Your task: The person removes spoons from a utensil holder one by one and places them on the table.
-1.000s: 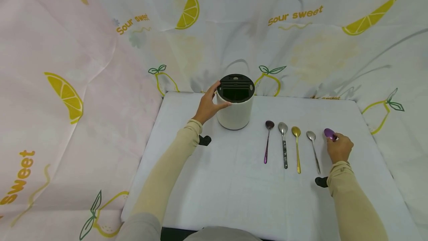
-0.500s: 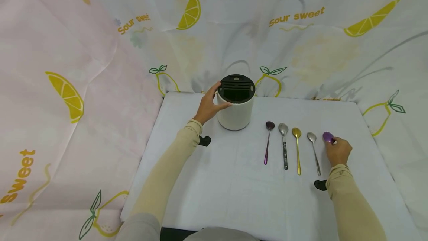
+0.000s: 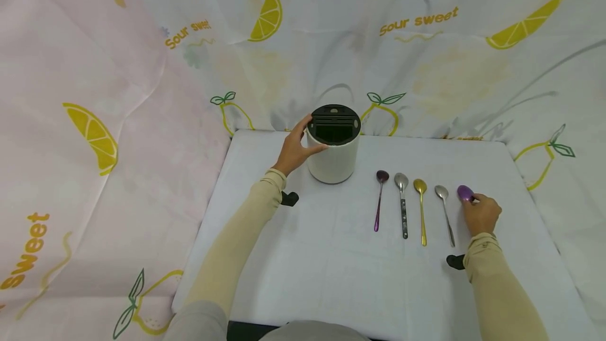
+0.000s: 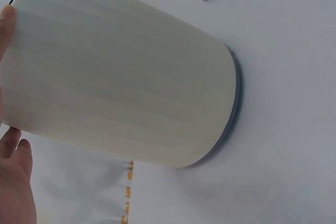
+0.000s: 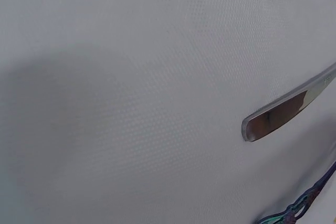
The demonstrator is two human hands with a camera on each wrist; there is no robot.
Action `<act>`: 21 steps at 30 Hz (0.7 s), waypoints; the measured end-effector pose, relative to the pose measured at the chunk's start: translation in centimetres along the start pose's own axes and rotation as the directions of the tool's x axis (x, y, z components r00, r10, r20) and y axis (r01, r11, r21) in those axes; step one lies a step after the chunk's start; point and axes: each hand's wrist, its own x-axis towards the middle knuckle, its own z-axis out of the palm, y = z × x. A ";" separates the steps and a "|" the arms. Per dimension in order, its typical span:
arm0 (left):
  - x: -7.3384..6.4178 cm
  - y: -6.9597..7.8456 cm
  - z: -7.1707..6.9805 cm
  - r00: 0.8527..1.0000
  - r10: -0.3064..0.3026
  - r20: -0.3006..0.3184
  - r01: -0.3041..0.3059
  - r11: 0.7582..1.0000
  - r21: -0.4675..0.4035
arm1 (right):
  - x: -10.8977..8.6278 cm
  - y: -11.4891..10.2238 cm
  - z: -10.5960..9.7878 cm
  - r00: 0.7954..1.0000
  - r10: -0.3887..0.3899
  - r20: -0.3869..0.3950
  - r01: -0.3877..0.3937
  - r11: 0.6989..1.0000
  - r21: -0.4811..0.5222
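Note:
My left hand (image 3: 294, 149) holds the left side of a white utensil holder (image 3: 333, 164) with a black slotted top, thumb in front and fingers behind. The left wrist view shows the holder's pale wall (image 4: 121, 72) with fingertips at its rim. Over at the right, my right hand (image 3: 482, 214) pinches a purple spoon (image 3: 465, 192), its bowl pointing away from me and most of its handle hidden under the hand. In the right wrist view an ornate dark handle end (image 5: 299, 208) shows at the lower corner, beside the flat handle of a silver spoon (image 5: 278, 116).
Left of the right hand lie a small silver spoon (image 3: 442, 192), a gold spoon (image 3: 420, 187), a spoon with a patterned dark handle (image 3: 404, 220) and a dark purple spoon (image 3: 379, 204), roughly side by side. A lemon-print cloth (image 3: 303, 67) hangs behind the white table (image 3: 326, 272).
My right hand and the purple spoon have shifted slightly toward me, and the spoon's bowl lies a little lower in view. The left hand and holder have stayed put.

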 end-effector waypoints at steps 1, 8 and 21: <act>0.0 0.0 0.0 1.000 0.001 -0.002 -0.001 1.000 -0.002 | 0.0 -0.1 -0.1 1.000 0.000 -0.001 0.000 1.000 0.000; 0.0 0.0 0.0 1.000 0.004 0.001 -0.004 1.000 -0.007 | -0.1 0.0 -0.1 0.999 0.032 0.000 -0.032 0.999 -0.006; 0.0 0.4 0.0 1.000 -0.013 0.001 0.013 1.000 -0.007 | 0.2 0.3 -0.6 0.998 0.057 -0.009 -0.057 0.998 0.004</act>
